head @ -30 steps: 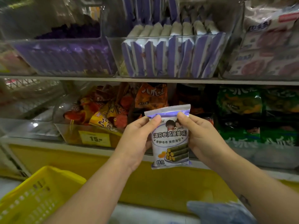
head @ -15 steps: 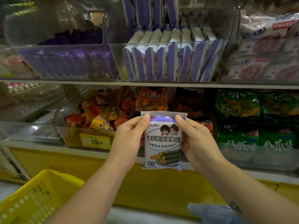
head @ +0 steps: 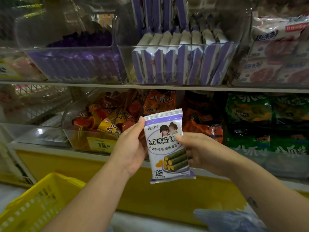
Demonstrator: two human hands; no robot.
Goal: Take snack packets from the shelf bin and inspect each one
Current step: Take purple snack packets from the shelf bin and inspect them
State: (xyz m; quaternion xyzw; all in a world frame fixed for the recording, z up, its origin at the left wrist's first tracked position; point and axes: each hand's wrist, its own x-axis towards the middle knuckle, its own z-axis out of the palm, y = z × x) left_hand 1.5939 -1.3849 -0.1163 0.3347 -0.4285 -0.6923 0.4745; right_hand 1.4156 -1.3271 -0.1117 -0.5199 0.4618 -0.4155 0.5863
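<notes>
Snack packet white, purple borders (green rolls printed); basket yellow.

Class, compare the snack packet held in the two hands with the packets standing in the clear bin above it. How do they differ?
The held packet faces us, printed front readable; the binned packets stand edge-on. The held packet is alone, gripped by the left hand and right hand; the binned packets sit packed in the clear bin. Both are white and purple.

Dim overall; glare spot on clear tray at left; edges blurred, wide-angle bowing of shelf.
</notes>
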